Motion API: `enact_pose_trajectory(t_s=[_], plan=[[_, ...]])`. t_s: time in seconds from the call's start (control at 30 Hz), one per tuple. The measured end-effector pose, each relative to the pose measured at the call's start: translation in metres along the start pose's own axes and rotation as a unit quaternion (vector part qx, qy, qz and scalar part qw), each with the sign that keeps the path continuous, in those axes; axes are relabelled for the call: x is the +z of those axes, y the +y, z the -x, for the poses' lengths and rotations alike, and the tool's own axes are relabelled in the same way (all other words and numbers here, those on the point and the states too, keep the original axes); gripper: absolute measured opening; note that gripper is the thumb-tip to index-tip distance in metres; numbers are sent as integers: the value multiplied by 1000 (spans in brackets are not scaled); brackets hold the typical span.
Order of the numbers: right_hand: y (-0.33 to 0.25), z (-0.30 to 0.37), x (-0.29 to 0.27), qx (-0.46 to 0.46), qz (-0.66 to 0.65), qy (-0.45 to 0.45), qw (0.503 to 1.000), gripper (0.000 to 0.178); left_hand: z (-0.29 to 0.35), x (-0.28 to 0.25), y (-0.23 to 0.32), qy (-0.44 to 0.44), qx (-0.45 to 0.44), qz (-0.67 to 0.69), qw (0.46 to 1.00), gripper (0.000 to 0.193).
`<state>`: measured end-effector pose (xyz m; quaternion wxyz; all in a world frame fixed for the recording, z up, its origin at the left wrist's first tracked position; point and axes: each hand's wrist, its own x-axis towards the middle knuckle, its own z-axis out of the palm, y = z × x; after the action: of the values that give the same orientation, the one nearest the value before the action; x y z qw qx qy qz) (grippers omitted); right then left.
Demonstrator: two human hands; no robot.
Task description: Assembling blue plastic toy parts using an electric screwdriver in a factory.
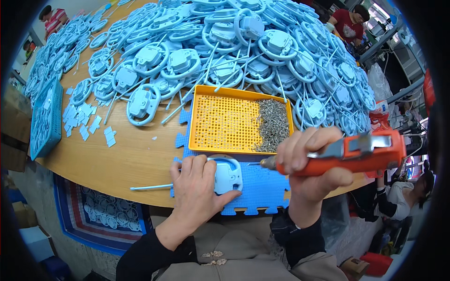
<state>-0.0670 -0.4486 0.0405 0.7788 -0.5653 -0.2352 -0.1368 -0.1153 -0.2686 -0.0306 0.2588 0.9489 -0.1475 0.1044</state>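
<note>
My left hand (197, 189) presses a light blue plastic steering-wheel-shaped part (228, 176) down on a blue foam mat (262, 187). Its thin rod points left, past my wrist. My right hand (311, 161) is wrapped round an orange-red electric screwdriver (356, 152), held level above the mat's right side. The screwdriver's tip points left toward the part and appears apart from it. Just beyond both hands sits a yellow perforated tray (220, 119). Loose metal screws (273, 124) are heaped at its right end.
A large pile of similar light blue parts (225, 37) covers the table's far side. At left are a blue basket (47, 117) and scattered flat blue pieces (79, 117). A lined crate (108, 210) holds more parts below. Other people (351, 23) are visible around the table.
</note>
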Motion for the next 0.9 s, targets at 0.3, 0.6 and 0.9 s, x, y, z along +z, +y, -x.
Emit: enact_pose_trajectory(t_s=[0.3, 0.6, 0.9], plan=[[11, 30, 25, 95, -50, -22, 994, 65, 3, 2, 1, 7, -32, 22, 999, 68], [16, 31, 33, 76, -2, -23, 997, 15, 8, 1, -3, 10, -18, 35, 999, 71], [10, 9, 10, 29, -23, -17, 999, 58, 15, -27, -34, -7, -24, -3, 1000, 64]])
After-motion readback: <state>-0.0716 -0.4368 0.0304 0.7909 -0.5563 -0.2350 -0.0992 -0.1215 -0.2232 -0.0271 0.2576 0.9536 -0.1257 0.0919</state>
